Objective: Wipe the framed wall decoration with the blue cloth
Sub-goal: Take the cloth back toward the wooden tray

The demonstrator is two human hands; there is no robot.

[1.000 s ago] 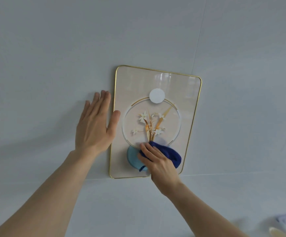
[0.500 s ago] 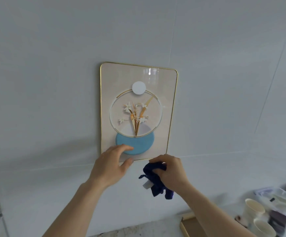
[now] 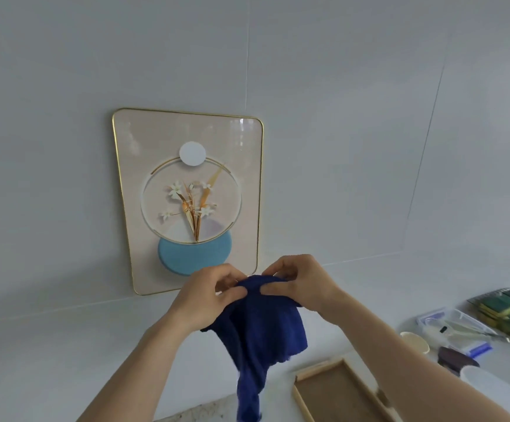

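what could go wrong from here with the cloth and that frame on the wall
Both hands, left hand and right hand, are on the blue cloth, so nothing steadies the framed decoration; a hard wipe might shift it. The cloth's hanging tail might brush the wooden tray below.

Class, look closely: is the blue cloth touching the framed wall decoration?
No, both hands hold the blue cloth bunched in the air below the framed wall decoration.
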